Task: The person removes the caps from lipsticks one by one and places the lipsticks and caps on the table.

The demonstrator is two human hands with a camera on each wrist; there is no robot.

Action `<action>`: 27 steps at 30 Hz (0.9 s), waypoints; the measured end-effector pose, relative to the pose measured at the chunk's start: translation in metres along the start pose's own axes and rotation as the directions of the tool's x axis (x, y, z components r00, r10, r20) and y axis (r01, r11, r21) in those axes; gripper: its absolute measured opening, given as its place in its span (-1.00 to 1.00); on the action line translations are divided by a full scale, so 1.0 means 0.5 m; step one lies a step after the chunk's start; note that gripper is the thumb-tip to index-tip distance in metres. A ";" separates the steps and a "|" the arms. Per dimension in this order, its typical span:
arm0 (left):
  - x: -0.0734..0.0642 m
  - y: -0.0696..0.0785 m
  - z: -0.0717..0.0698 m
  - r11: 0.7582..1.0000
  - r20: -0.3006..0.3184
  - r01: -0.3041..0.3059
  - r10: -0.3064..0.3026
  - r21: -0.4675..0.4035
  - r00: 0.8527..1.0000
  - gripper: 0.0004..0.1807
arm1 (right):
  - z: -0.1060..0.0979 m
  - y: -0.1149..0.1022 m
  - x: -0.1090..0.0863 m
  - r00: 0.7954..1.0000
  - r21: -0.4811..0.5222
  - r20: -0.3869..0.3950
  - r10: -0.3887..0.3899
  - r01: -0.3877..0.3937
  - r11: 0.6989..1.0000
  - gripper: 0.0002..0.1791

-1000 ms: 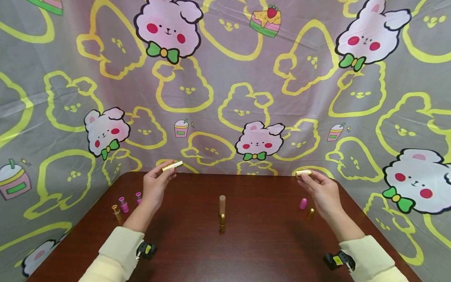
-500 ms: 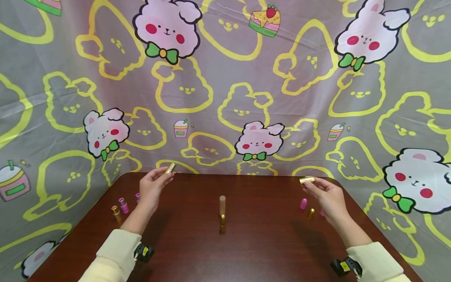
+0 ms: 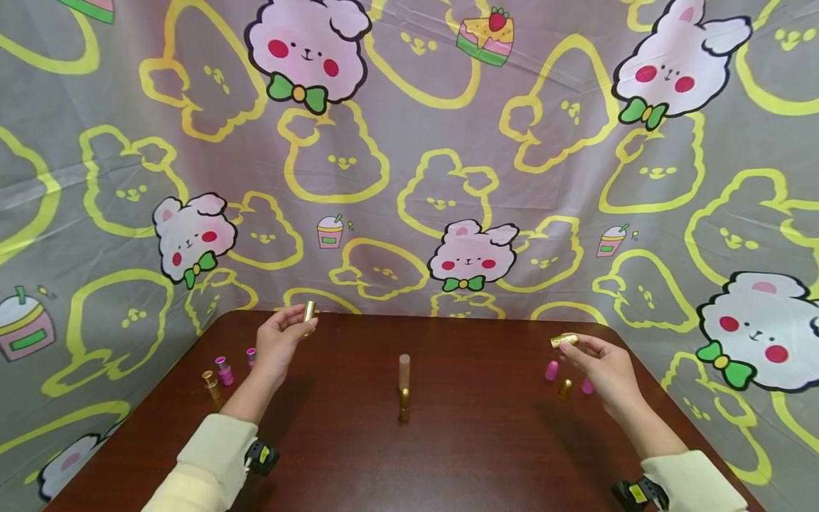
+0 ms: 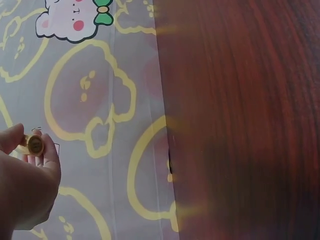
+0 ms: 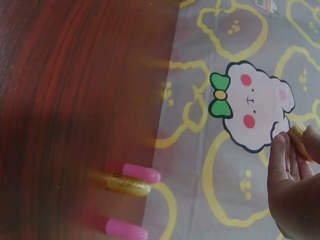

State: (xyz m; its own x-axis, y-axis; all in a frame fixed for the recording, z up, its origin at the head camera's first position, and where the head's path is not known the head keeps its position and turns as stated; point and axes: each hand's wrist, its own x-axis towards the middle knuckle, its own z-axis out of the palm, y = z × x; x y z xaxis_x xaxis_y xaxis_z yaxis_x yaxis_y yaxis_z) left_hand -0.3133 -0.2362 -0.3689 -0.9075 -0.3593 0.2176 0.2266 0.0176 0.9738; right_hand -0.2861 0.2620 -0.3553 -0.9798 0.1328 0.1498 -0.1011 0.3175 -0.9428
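My left hand (image 3: 276, 348) pinches a gold lipstick tube (image 3: 310, 311) between thumb and fingers, raised near the table's far left edge. It stands nearly upright in the head view, and its round end (image 4: 36, 145) shows in the left wrist view. On the other side my right hand (image 3: 606, 368) holds a gold lipstick cap (image 3: 564, 340), lying nearly level in the fingertips above the table. Below that hand stand a pink cap (image 3: 552, 370), a gold cap (image 3: 565, 388) and another pink cap (image 3: 588, 386).
Left of my left forearm stand a gold lipstick base (image 3: 211, 384) and two pink lipstick bases (image 3: 224, 371). A closed gold lipstick (image 3: 404, 407) stands mid-table, before a tan tube (image 3: 404, 370). Patterned cloth (image 3: 441, 270) surrounds the brown table (image 3: 448, 462) behind and at the sides.
The tube in my left hand has turned from slanting to nearly upright. My right hand has moved right and lower with the gold cap, uncovering the second pink cap.
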 end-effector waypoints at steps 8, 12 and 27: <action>0.007 -0.018 -0.006 0.994 -0.032 -0.008 0.011 0.105 0.999 -0.57 | -0.007 0.011 -0.003 0.999 -0.121 -0.025 -0.021 0.018 0.993 -0.40; 0.011 -0.030 -0.008 0.990 -0.053 -0.011 0.018 0.138 0.998 -0.61 | -0.012 0.023 -0.004 0.998 -0.185 -0.021 -0.058 0.053 0.981 -0.44; 0.024 -0.071 -0.016 0.944 -0.091 -0.039 0.073 0.328 0.993 -0.70 | -0.035 0.065 -0.007 0.996 -0.335 -0.013 -0.087 0.078 0.939 -0.50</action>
State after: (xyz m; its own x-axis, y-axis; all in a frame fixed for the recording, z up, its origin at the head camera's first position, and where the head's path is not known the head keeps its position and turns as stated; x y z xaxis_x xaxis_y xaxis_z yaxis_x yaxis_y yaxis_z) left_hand -0.3295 -0.2485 -0.4014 -0.8526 -0.4406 0.2811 0.1333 0.3367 0.9321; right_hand -0.2828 0.2882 -0.3814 -0.9649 0.1167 0.2353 -0.1135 0.6228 -0.7741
